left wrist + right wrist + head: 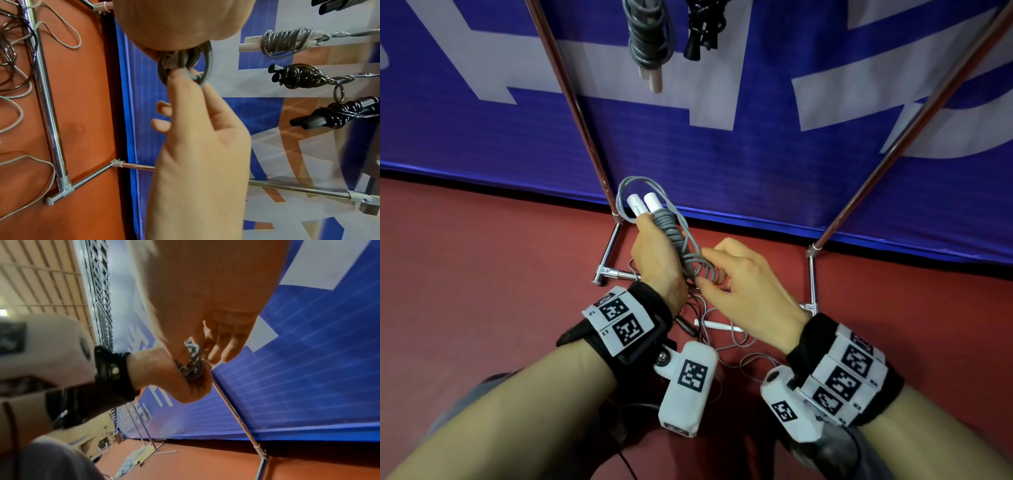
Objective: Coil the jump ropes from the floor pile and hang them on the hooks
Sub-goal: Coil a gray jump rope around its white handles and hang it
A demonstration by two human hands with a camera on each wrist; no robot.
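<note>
My left hand (657,260) grips a grey jump rope (674,236) whose two white handles (643,204) stick out above the fist, cord wound round them. My right hand (743,284) pinches the lower loops of that cord (185,65) between thumb and fingers, right against the left palm. In the right wrist view the coils (192,365) sit between both hands. A coiled grey rope (650,41) and a coiled black rope (702,31) hang above. Loose ropes (722,329) lie piled on the red floor beneath my hands.
A chrome rack frame (609,260) stands on the red floor, its slanted poles (571,102) rising before a blue and white banner (756,154). Three coiled ropes (298,78) hang on it in the left wrist view. Another stand and cloth (144,454) lie farther along.
</note>
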